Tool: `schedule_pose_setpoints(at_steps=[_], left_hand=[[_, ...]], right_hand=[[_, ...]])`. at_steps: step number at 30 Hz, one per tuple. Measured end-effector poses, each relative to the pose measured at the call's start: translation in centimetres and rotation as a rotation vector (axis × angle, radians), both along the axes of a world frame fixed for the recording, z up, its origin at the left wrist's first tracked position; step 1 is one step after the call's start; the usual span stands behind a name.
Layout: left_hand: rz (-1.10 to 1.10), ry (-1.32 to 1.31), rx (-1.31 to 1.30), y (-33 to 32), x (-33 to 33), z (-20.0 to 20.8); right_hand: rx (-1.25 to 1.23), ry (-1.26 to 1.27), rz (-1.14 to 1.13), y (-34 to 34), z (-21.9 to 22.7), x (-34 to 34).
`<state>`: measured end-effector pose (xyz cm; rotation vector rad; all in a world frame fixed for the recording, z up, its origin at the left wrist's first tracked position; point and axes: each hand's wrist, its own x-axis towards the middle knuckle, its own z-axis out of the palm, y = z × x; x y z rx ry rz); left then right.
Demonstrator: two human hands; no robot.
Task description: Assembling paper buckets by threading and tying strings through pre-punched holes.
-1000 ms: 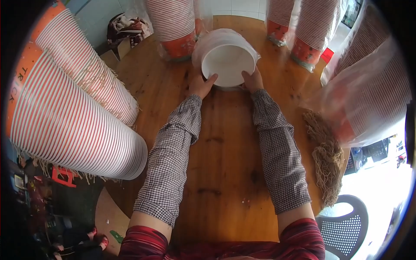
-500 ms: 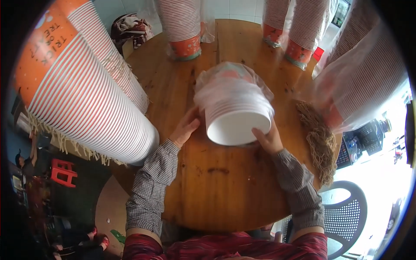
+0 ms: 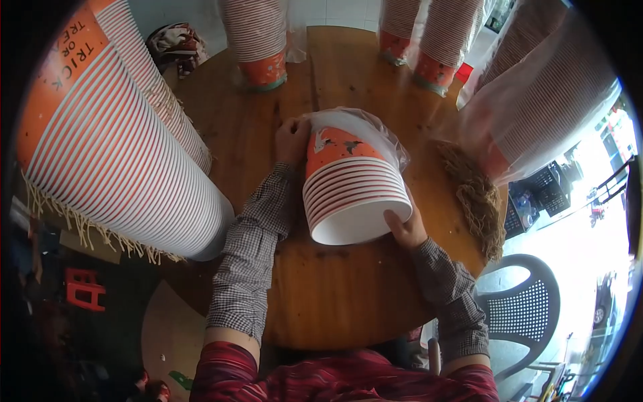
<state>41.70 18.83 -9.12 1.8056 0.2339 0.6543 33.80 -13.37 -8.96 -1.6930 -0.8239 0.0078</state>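
Note:
A short stack of orange paper buckets (image 3: 353, 181) with white insides lies tilted on the table, its open mouth toward me. My right hand (image 3: 407, 226) grips the right side of its rim, thumb inside the mouth and fingers around the outside. A clear plastic bag (image 3: 365, 124) is bunched over the far, closed end. At that end, on the left, my left hand (image 3: 293, 139) is closed on the bag's edge, its fingers partly hidden. The orange side and the rims nearest me are out of the plastic.
Tall bucket stacks (image 3: 134, 154) lean close on my left. Bagged stacks (image 3: 254, 40) stand along the far edge of the round wooden table (image 3: 348, 288), and a large bagged stack (image 3: 542, 94) leans at the right. Brown twine (image 3: 472, 201) lies near the right edge, above a grey chair (image 3: 522, 315).
My left hand has moved from the near left side to the far end, and the plastic has slid back off the buckets. My right hand keeps hold of the rim.

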Motion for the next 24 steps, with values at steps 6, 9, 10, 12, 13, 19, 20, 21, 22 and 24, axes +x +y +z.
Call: schedule_pose_setpoints(at_steps=[6, 9, 10, 12, 13, 19, 20, 21, 22, 24], left_hand=[[-0.114, -0.059, -0.119, -3.8, -1.9, -3.9], [-0.255, -0.202, -0.372, -6.1, -5.1, -3.5], [-0.310, -0.256, -0.455, -7.0, -5.7, -2.9], [-0.409, -0.365, -0.614, -8.2, -7.0, -1.7], [-0.454, -0.420, -0.688, -8.4, -7.6, -1.1], [-0.021, -0.161, -0.282, -10.3, -11.8, -0.2], [-0.067, -0.045, -0.275, -10.1, -11.9, -0.4], [-0.103, 0.071, -0.264, -9.4, -12.3, -0.7], [-0.082, 0.024, -0.369, -8.9, -11.7, -1.1], [-0.088, 0.040, -0.480, -7.5, -11.4, -1.4]], right_hand=[[0.097, 0.023, -0.184, 1.4, -1.1, 0.4], [0.094, 0.088, -0.293, 3.0, -0.6, 0.4], [0.118, 0.083, -0.297, 3.2, -0.9, 1.0], [0.133, 0.077, -0.302, 3.1, -1.4, 2.0], [0.137, 0.070, -0.300, 3.3, -1.5, 2.4], [0.086, -0.062, -0.372, 2.0, -1.2, 5.0], [0.071, -0.027, -0.224, 1.7, -0.6, 4.7], [0.060, 0.008, -0.067, 1.9, 0.4, 4.0], [0.063, 0.271, 0.153, 1.6, -0.2, 4.7], [0.074, 0.252, 0.207, 0.8, -1.2, 6.1]])
